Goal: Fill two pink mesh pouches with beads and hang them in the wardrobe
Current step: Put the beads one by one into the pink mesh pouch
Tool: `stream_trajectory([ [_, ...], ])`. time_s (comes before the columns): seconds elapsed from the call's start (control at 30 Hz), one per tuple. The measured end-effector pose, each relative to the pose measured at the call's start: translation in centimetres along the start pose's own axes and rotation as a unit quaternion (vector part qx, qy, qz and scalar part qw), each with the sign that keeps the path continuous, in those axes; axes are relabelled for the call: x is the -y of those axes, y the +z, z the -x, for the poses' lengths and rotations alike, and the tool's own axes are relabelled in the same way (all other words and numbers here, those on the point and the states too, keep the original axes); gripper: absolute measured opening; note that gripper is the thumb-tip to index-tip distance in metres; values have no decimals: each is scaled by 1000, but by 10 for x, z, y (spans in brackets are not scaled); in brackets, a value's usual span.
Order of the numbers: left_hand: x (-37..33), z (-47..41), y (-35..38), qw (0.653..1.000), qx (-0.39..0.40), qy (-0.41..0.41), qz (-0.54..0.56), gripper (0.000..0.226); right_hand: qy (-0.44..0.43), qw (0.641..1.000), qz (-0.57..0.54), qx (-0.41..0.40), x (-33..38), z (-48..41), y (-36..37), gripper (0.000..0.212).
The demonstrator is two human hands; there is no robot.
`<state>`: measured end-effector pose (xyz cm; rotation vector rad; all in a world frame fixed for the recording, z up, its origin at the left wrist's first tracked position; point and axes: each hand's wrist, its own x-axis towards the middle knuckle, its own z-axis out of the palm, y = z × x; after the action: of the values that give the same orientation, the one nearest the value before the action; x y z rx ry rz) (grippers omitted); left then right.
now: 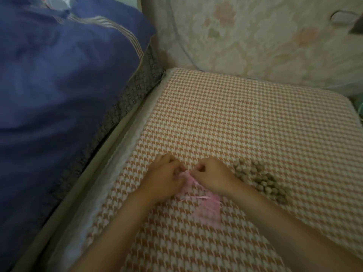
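Near the front edge of the cushion (255, 114), the left hand (164, 174) pinches the mouth of the pink mesh pouch (189, 182) with curled fingers. The right hand (213, 173) pinches the opposite side, probably to spread it. The beads (261, 181) lie heaped just right, within reach.

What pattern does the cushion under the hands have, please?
Orange-and-white houndstooth on the cushion, seen best in the head view.
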<state>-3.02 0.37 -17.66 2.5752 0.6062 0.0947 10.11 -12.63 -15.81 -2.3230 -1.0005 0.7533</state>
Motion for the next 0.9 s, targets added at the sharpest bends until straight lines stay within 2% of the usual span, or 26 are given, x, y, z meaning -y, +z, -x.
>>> stream_trajectory([
  [0.13,-5,6,3,999,-38,23,27,20,-60,993,-76,-64,-5,8,8,18],
  [0.27,-30,29,-13,985,-52,26,161,17,-111,979,-108,-135,4,47,-4,17],
  [0.37,-52,55,-29,979,-68,66,181,17,-118,965,-171,-160,17,97,-17,18],
  [0.53,-87,99,-44,968,-64,129,205,18,-56,942,-278,-182,31,174,-23,19],
  [0.63,-99,123,-43,962,-62,146,221,26,-7,934,-311,-177,33,208,-17,20],
  [0.8,-98,138,-26,949,-104,98,282,43,57,936,-245,-245,19,235,-9,20],
  [0.9,-93,129,-11,965,-101,71,232,45,79,931,-221,-278,2,237,-3,34],
])
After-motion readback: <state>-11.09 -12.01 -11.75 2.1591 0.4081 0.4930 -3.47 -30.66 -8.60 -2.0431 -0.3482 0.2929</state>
